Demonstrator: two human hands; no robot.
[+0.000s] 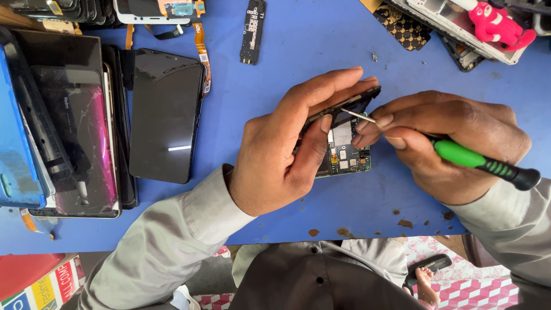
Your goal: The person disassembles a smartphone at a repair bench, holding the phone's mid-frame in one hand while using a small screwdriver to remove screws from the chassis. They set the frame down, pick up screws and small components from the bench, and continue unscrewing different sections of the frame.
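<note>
My left hand (pixel 293 146) grips an opened phone (pixel 344 152) tilted on its edge over the blue table (pixel 321 51); the thumb presses near its green circuit board and metal shields. My right hand (pixel 453 143) holds a screwdriver with a green and black handle (pixel 485 163). Its thin metal tip (pixel 356 115) points left into the upper part of the phone, just under the black frame. Both hands touch the phone from opposite sides.
A black phone screen (pixel 163 115) lies at left beside a cracked pink-tinted phone (pixel 80 143) and a blue case (pixel 17 149). A narrow circuit strip (pixel 252 28) lies at the top. Phone parts and a pink toy (pixel 496 23) sit top right. Tiny screws (pixel 374 56) lie loose.
</note>
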